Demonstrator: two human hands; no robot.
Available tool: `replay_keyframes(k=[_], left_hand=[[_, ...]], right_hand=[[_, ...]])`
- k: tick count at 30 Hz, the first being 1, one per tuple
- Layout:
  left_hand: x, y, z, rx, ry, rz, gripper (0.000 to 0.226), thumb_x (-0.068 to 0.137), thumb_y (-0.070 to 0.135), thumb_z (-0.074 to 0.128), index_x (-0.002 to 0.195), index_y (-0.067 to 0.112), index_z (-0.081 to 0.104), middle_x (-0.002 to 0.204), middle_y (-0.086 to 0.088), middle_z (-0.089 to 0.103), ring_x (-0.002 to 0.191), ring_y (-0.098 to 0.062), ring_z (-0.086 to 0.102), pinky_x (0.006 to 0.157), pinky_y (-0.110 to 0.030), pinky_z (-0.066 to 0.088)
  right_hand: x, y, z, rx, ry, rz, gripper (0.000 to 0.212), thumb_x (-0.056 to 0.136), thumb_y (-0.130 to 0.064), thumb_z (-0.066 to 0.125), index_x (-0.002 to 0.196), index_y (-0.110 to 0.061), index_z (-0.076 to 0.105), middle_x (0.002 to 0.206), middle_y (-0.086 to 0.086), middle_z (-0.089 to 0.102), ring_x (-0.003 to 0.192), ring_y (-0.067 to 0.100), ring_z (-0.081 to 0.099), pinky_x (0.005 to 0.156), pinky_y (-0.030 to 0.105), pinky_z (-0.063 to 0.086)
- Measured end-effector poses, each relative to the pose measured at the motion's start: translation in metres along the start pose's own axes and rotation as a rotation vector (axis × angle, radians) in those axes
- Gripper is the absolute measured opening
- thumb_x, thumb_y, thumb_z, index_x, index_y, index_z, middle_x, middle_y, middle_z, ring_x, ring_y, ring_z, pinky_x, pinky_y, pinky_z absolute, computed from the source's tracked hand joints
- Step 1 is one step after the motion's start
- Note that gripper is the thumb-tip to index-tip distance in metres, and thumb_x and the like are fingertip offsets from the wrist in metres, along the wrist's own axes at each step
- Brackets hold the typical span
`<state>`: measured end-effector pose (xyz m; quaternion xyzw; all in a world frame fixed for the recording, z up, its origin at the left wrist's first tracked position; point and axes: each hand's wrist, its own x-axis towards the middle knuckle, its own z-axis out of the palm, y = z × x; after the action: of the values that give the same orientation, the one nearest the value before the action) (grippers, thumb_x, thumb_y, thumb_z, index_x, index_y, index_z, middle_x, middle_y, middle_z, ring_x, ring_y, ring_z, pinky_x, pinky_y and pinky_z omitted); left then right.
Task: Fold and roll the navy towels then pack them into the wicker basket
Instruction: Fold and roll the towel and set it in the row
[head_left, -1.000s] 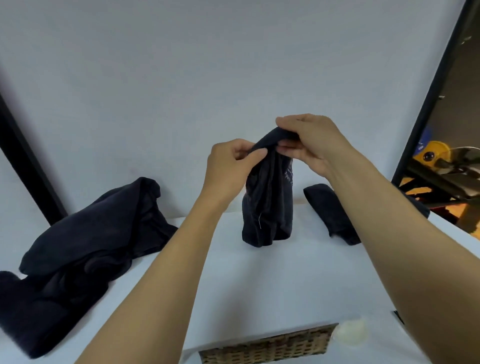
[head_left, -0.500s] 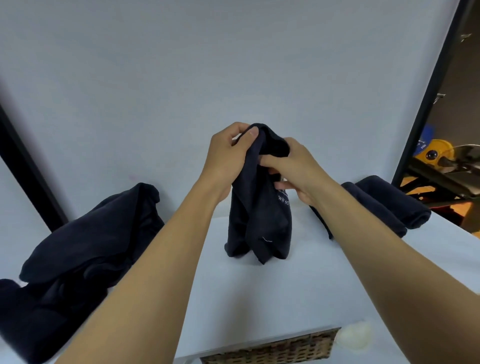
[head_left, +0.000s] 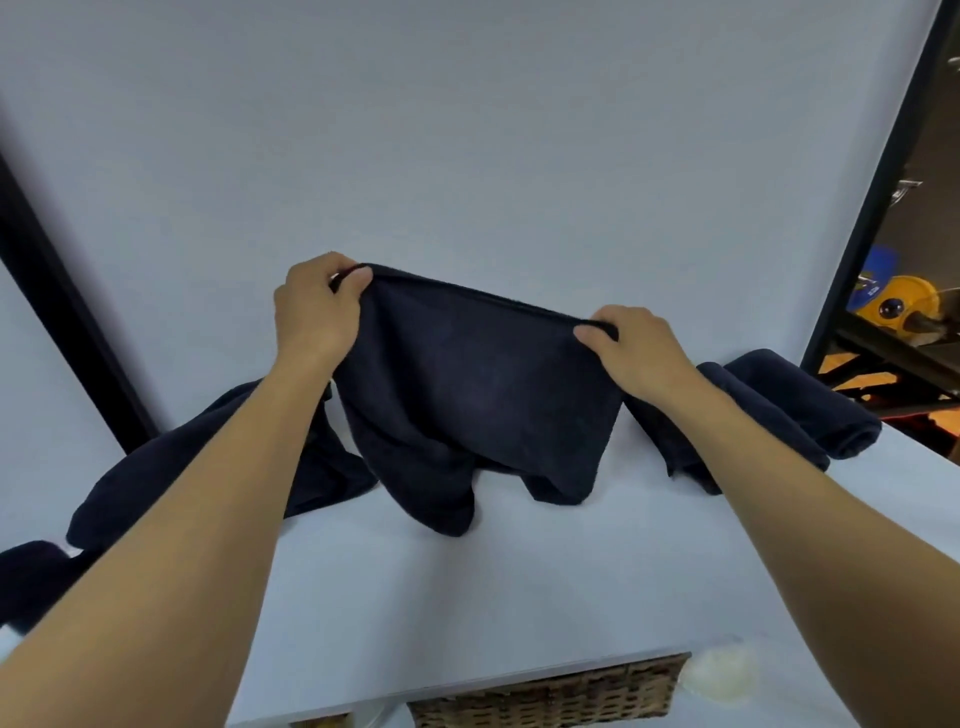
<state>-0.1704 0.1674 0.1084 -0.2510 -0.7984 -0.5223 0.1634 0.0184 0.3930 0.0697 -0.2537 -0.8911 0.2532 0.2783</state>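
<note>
At eight o'clock a heap of navy towels (head_left: 208, 457) lies on the white table (head_left: 519, 582). The left hand (head_left: 317, 306) pinches a top corner of the navy towel (head_left: 478, 384), thumb against curled fingers. The towel is stretched at centre, its lower edge crumpled on the table. The right hand (head_left: 634, 348) pinches the other corner likewise. Rolled towels (head_left: 800, 410) lie at three o'clock, and the wicker basket (head_left: 550, 699) is at six.

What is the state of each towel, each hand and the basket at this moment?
held towel: spread out between both hands, lower end resting crumpled on the table.
left hand: grips its upper left corner.
right hand: grips its upper right corner.
towel pile: unfolded, heaped at left.
rolled towels: rolled, lying at right.
wicker basket: partly in view; contents hidden.
</note>
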Motion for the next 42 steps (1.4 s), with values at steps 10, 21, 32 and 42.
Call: replay_keyframes(k=[10, 21, 32, 42], left_hand=[[-0.060, 0.065, 0.034, -0.066, -0.339, 0.410, 0.035, 0.085, 0.035, 0.071, 0.118, 0.030, 0.061, 0.102, 0.018, 0.064, 0.092, 0.011, 0.057, 0.081, -0.004, 0.041], [-0.054, 0.076, 0.050, -0.246, -0.138, 0.282, 0.020, 0.079, 0.022, 0.078, 0.080, 0.017, 0.058, 0.066, 0.007, 0.066, 0.065, -0.008, 0.064, 0.065, -0.022, 0.053], [-0.028, 0.101, 0.053, -0.351, -0.292, 0.198, 0.009, 0.085, 0.009, 0.067, 0.081, 0.016, 0.063, 0.076, -0.010, 0.070, 0.080, -0.028, 0.070, 0.078, -0.047, 0.058], [-0.025, 0.096, 0.051, -0.164, -0.446, 0.323, 0.009, 0.089, 0.021, 0.064, 0.088, 0.020, 0.073, 0.075, 0.004, 0.071, 0.074, -0.007, 0.065, 0.072, -0.023, 0.050]], right_hand=[[0.007, -0.082, -0.027, 0.329, -0.198, -0.204, 0.024, 0.083, -0.030, 0.072, 0.086, -0.007, 0.074, 0.089, 0.022, 0.069, 0.076, 0.031, 0.066, 0.071, 0.042, 0.052], [0.015, -0.082, -0.042, -0.066, 0.174, -0.532, 0.013, 0.086, -0.036, 0.068, 0.092, -0.029, 0.077, 0.093, -0.007, 0.059, 0.091, 0.009, 0.054, 0.080, 0.025, 0.043], [0.015, -0.077, -0.040, -0.096, 0.442, -0.603, 0.014, 0.089, -0.028, 0.064, 0.097, -0.025, 0.074, 0.084, -0.002, 0.061, 0.078, 0.012, 0.058, 0.070, 0.025, 0.044], [0.019, -0.071, -0.046, -0.256, 0.324, -0.475, 0.021, 0.094, -0.032, 0.052, 0.101, -0.031, 0.072, 0.090, -0.006, 0.059, 0.079, 0.013, 0.053, 0.071, 0.030, 0.040]])
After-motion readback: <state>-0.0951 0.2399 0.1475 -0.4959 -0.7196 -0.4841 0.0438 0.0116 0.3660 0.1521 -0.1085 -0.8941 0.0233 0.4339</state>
